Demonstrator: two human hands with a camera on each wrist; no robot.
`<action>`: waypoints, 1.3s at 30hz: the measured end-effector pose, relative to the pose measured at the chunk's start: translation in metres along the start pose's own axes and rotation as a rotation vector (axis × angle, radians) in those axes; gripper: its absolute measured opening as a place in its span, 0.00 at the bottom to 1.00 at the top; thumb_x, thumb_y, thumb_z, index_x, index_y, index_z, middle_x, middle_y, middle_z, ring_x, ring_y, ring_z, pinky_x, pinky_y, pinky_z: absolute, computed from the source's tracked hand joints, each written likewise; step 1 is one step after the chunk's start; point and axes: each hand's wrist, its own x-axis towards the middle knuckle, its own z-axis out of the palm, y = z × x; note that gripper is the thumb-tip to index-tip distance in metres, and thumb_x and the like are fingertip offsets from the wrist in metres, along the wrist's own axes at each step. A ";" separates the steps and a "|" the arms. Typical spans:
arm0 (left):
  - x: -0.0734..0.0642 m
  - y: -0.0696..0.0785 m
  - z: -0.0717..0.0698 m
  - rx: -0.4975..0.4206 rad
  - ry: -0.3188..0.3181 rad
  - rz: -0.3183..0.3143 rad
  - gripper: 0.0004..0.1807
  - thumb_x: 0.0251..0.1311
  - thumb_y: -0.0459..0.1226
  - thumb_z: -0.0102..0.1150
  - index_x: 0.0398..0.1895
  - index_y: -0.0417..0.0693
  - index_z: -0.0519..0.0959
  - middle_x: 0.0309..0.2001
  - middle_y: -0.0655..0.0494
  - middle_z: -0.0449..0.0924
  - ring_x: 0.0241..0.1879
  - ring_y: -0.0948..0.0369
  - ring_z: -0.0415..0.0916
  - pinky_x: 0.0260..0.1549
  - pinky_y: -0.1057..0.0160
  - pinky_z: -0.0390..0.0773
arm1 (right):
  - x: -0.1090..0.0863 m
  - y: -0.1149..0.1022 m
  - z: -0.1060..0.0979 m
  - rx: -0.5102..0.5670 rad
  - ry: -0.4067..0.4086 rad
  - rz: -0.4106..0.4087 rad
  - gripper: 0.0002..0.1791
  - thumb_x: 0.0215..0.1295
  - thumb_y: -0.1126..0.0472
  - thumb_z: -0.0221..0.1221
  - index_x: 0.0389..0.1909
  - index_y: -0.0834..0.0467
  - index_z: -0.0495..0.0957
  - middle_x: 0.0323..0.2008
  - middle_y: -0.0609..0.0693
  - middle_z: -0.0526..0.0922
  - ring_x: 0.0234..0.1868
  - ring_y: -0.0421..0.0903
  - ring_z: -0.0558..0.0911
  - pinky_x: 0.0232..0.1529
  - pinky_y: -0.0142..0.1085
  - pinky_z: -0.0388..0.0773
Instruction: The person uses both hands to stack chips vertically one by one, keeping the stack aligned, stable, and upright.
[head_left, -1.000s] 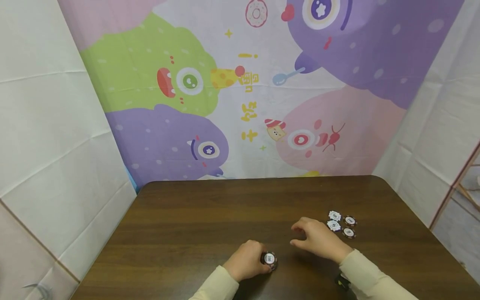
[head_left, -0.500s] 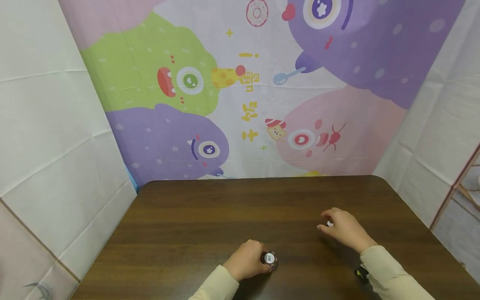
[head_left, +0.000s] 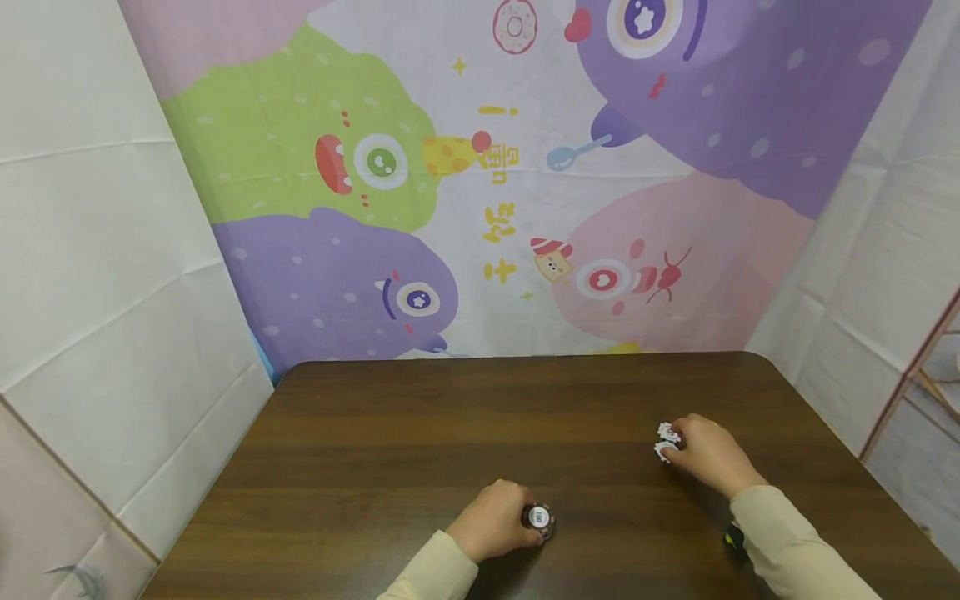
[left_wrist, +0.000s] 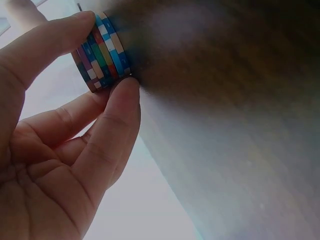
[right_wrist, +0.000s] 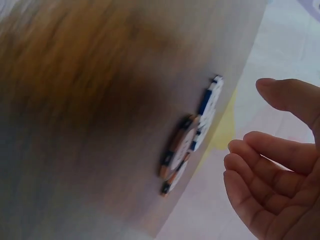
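Note:
My left hand (head_left: 495, 523) grips a short stack of poker chips (head_left: 539, 517) near the front middle of the table; a chip marked 100 lies on top. In the left wrist view, thumb and fingers pinch the rim of this stack (left_wrist: 104, 54), which shows several colours. My right hand (head_left: 714, 457) hovers by two white chips (head_left: 664, 451) at the right. Its fingers are loosely bent and apart from the thumb, with nothing between them in the right wrist view. There, brown-edged chips (right_wrist: 179, 149) lie beside a white chip (right_wrist: 210, 112); the head view hides the brown ones behind the hand.
The dark wooden table (head_left: 390, 442) reaches to a cartoon-printed curtain (head_left: 495, 317) at the back. White panels (head_left: 112, 250) stand along both sides. A dark wrist device (head_left: 735, 537) shows beneath the right sleeve.
My right hand has moved right, from the middle of the table to over the loose chips, now covering the brown ones in the head view. The left hand and its stack have stayed still.

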 end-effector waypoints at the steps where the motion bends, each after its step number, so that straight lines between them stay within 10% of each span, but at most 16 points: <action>1: 0.000 0.000 0.000 0.000 0.000 0.000 0.10 0.44 0.39 0.75 0.29 0.48 0.84 0.25 0.64 0.79 0.25 0.71 0.71 0.26 0.72 0.71 | 0.000 0.002 0.001 -0.009 -0.003 0.004 0.16 0.52 0.59 0.70 0.33 0.68 0.80 0.29 0.54 0.78 0.29 0.50 0.77 0.32 0.49 0.74; 39: -0.001 0.001 -0.001 -0.011 -0.015 -0.027 0.10 0.44 0.39 0.75 0.29 0.48 0.84 0.25 0.64 0.79 0.25 0.71 0.71 0.27 0.71 0.72 | 0.008 0.006 0.007 -0.032 -0.122 -0.002 0.15 0.50 0.61 0.69 0.16 0.55 0.70 0.18 0.45 0.68 0.22 0.44 0.65 0.25 0.41 0.64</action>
